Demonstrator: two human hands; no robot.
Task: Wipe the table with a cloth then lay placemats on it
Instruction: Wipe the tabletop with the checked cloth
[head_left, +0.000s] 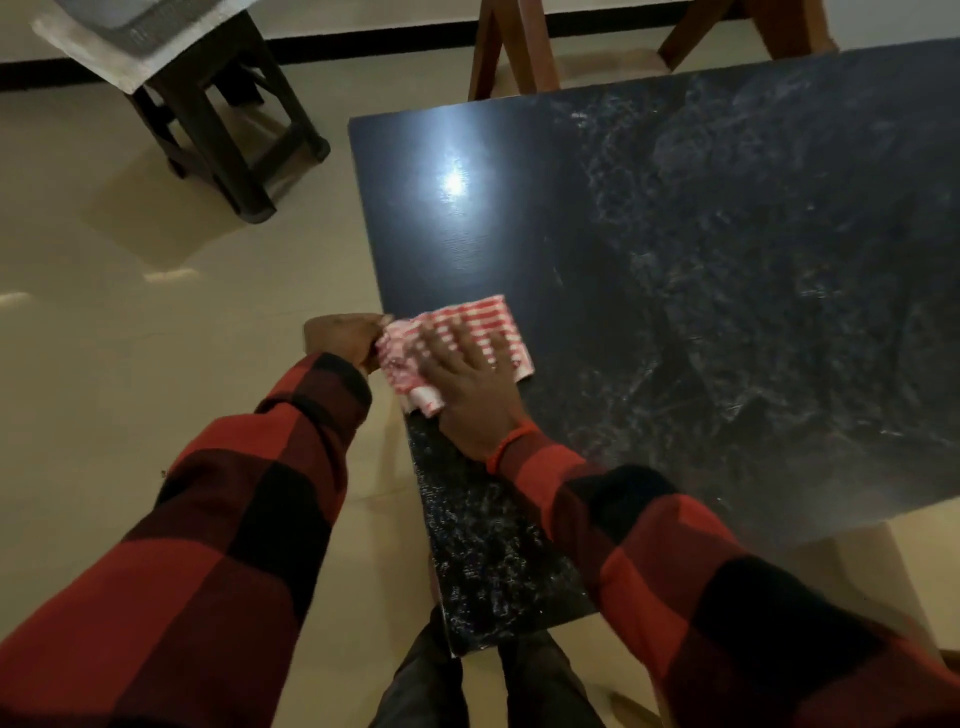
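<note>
A red-and-white striped cloth (470, 322) lies folded at the left edge of a dark, glossy table (727, 286). My right hand (467, 387) presses flat on the cloth with fingers spread. Just off the table's left edge, my left hand (345, 338) is cupped against the rim and touches the cloth's hanging end. Whitish smears and streaks cover much of the tabletop to the right and along the near strip. No placemats are in view.
A dark wooden stool (218, 114) with a pale cloth and tray on it stands on the tiled floor at the upper left. Brown wooden legs (511, 47) rise behind the table's far edge. My own legs (483, 686) stand at the table's near corner.
</note>
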